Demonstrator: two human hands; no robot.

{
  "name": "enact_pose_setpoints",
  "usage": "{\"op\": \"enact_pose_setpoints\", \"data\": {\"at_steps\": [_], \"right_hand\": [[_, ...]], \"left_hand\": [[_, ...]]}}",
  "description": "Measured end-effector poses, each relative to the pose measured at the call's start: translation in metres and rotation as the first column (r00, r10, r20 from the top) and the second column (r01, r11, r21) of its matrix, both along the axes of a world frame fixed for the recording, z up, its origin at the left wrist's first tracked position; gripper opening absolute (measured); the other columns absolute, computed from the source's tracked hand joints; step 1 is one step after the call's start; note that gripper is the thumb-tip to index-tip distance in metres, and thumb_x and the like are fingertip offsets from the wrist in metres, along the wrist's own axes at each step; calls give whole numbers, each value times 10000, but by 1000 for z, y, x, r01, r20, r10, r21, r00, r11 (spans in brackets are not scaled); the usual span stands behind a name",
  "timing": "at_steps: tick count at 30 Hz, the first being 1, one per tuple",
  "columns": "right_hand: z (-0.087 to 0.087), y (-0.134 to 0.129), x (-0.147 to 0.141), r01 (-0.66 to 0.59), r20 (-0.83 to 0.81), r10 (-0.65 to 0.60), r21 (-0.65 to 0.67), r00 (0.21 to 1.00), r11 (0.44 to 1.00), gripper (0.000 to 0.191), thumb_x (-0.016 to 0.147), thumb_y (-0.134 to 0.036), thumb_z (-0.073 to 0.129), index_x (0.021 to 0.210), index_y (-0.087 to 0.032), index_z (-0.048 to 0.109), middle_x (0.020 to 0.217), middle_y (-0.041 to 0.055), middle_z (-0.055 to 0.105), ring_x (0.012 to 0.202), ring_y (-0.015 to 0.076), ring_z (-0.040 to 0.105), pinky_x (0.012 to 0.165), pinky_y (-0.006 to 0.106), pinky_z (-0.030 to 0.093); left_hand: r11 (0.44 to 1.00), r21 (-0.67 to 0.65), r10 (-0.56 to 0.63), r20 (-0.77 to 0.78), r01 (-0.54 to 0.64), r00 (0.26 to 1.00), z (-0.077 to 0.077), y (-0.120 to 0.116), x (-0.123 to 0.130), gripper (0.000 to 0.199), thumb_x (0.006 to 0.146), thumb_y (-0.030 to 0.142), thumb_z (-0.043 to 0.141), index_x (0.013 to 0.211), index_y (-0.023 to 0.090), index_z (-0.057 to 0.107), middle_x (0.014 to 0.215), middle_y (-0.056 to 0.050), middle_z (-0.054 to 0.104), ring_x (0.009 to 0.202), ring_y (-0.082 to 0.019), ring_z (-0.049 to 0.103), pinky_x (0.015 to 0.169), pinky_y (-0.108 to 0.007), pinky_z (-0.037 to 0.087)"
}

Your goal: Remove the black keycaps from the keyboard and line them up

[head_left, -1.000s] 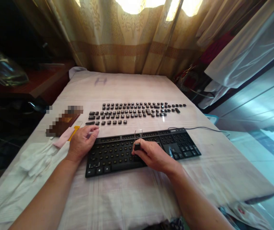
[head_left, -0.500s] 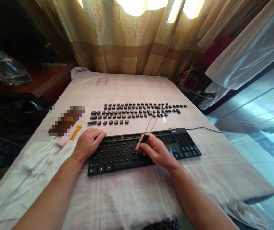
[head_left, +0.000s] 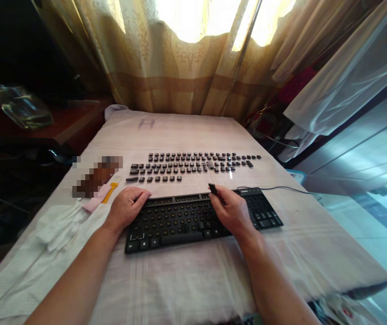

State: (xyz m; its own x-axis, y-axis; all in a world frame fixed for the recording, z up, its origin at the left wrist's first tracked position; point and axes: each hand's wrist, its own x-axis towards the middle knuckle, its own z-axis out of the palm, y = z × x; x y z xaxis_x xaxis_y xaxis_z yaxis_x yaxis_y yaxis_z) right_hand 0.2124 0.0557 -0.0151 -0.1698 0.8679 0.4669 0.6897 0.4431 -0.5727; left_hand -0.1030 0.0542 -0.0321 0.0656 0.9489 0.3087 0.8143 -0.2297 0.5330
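A black keyboard (head_left: 179, 236) lies slightly tilted across the cloth, most of its left and middle key places bare of caps. Its upper left edge is gripped by my left hand (head_left: 128, 205), thumb along the top. My right hand (head_left: 231, 210) is closed on a wire keycap puller (head_left: 212, 188), whose black handle shows at the fingertips; its thin wires are barely visible. This hand is over the right-middle part of the keyboard and hides some keys. Beyond the keyboard, loose keycaps (head_left: 173, 170) lie in several rows.
A yellow-handled tool (head_left: 110, 193) and white cloth (head_left: 56, 225) lie to the left, near a blurred-out brown item (head_left: 95, 178). The keyboard's cable (head_left: 288, 189) runs off right. A glass container (head_left: 22, 108) stands on a wooden surface; curtains (head_left: 179, 67) hang behind.
My right hand has shifted right and turned on the keyboard, so the puller's wires no longer stand out clearly. My left hand stays on the keyboard's edge. The view has tilted up slightly.
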Motion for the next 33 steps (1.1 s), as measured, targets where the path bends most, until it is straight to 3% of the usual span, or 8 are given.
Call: {"op": "enact_pose_setpoints", "data": {"at_steps": [4,9,14,18,23,27,33], "right_hand": [[2,0,6,9,313,-25,54,950,998,203,924,-249,548,1018,-242,727,872,58,726,830,214,662,756,305,486],[0,-1,2,-19,466,19,-6,885,1000,194,893,-247,616,1041,-238,742,876,59,709,836,217,636,745,310,480],[2,-4,0,-69,438,51,24,898,997,203,888,-257,622,1056,-214,728,946,82,704,884,232,627,805,350,498],[8,-13,-10,-197,328,157,93,931,976,175,919,-227,572,965,-224,741,948,83,704,878,220,624,819,357,498],[14,-30,-32,-395,391,385,-58,836,917,164,925,-285,600,922,-220,751,893,64,702,816,204,608,762,340,490],[14,-38,-40,-386,452,395,-117,800,915,141,915,-288,627,916,-215,747,873,68,692,833,212,599,761,340,474],[10,-42,-40,-394,386,409,-121,827,911,32,889,-236,665,901,-209,677,907,56,702,833,203,612,757,321,468]], "left_hand": [[1000,19,-3,6,3,1000,1,0,0,396,888,475,451,757,231,734,831,-59,764,838,-227,680,852,-345,519],[1000,16,-3,10,2,1000,1,0,0,403,884,483,448,756,230,735,830,-64,764,840,-236,682,851,-356,522],[1000,2,2,11,-2,1000,0,0,0,401,882,484,445,771,240,743,848,-58,768,862,-235,680,863,-355,522],[1000,1,2,11,-2,1000,0,0,0,392,874,477,452,768,238,744,845,-57,768,861,-235,679,869,-358,519],[1000,4,-4,10,4,1000,-2,0,-1,404,878,479,444,778,233,749,857,-63,769,870,-236,680,866,-358,516],[1000,1,-3,5,3,1000,-4,1,-1,397,878,475,451,780,231,748,858,-64,768,867,-236,674,861,-359,513],[1000,-5,2,-3,-2,1000,-5,1,-1,392,880,469,448,784,239,750,860,-56,770,877,-232,666,869,-348,505]]}}
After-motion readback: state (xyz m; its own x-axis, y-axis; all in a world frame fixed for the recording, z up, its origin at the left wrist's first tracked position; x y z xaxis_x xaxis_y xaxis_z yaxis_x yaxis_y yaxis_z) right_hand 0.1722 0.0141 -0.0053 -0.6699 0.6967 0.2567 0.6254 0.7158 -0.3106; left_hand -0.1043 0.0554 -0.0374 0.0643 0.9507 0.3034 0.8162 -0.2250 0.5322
